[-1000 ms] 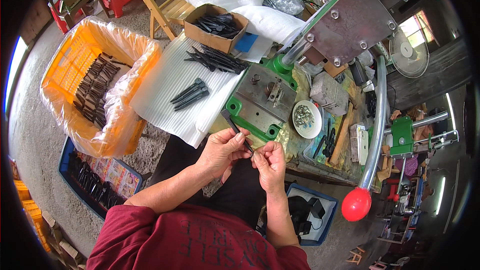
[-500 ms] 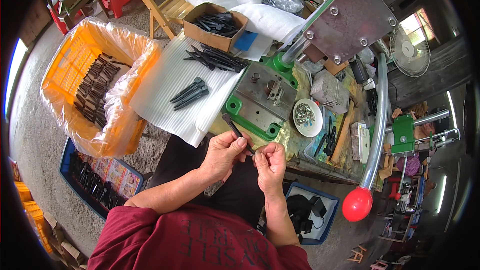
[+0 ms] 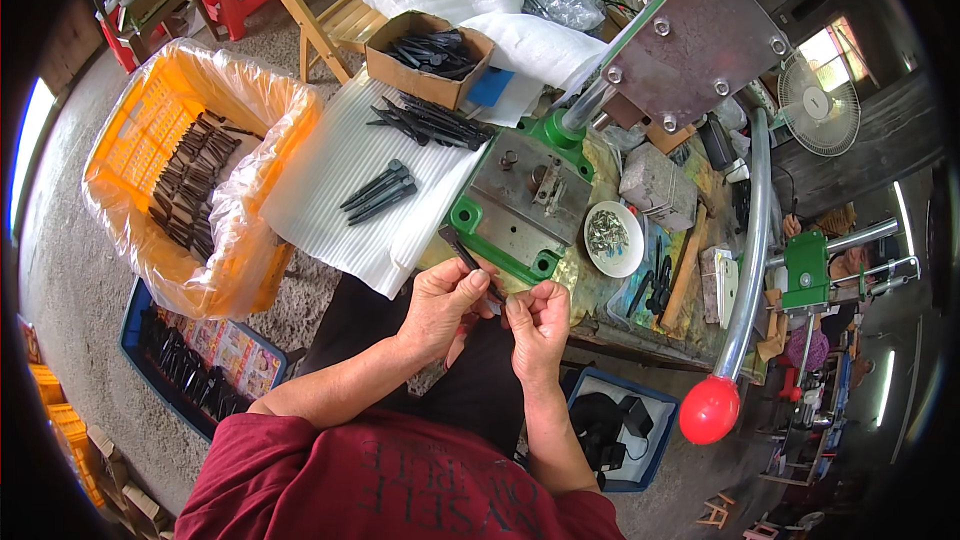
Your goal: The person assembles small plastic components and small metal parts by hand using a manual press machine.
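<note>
Between thumb and fingers, my left hand (image 3: 440, 305) grips a slim black stick-shaped part (image 3: 461, 250) with a wider head, slanting up and left. My right hand (image 3: 538, 325) is closed in a pinch at the part's lower end; whatever is between its fingertips is hidden. Just beyond my hands stands a green-based hand press (image 3: 515, 223) with a steel block on its bed. Several similar black parts (image 3: 380, 192) lie on a white foam sheet (image 3: 325, 230), with a larger pile (image 3: 435, 120) behind them. Small metal pieces (image 3: 607, 232) fill a white bowl (image 3: 627, 258) right of the press.
The press's lever ends in a red ball (image 3: 709, 410) at the right. An orange crate (image 3: 130, 155) lined with clear plastic holds brown-black parts at the left. A cardboard box (image 3: 385, 65) of black parts stands at the back. Blue trays (image 3: 270, 350) sit low on both sides.
My hands have shifted only slightly, still together at the black part. The camera's view has moved a little; the things on the bench stay in place.
</note>
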`<state>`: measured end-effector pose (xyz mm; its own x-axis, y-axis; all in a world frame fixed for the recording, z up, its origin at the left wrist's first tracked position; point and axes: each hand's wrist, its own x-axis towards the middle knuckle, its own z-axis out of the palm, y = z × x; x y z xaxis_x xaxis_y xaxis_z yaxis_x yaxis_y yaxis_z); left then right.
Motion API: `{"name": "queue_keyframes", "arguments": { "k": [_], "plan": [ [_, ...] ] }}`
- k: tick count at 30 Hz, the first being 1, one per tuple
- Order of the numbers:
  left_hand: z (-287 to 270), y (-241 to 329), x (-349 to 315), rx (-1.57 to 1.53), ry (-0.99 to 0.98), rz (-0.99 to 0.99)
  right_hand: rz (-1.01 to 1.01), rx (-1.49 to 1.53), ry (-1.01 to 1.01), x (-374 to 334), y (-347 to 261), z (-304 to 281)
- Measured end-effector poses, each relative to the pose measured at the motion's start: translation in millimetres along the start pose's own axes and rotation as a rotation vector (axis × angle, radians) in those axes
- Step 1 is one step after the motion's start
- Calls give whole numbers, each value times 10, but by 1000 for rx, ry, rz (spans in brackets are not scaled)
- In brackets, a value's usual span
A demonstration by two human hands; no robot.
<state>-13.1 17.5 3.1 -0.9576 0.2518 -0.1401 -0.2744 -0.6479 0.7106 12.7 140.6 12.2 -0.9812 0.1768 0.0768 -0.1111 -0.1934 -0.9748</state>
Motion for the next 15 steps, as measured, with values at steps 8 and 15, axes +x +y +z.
{"name": "queue_keyframes", "arguments": {
  "k": [8,15],
  "plan": [
    [52,64,87,-82,-47,-48,14,62,-13,21,-6,-27],
    [82,231,453,77,-25,79,24,69,-62,-3,29,-166]
  ]
}}
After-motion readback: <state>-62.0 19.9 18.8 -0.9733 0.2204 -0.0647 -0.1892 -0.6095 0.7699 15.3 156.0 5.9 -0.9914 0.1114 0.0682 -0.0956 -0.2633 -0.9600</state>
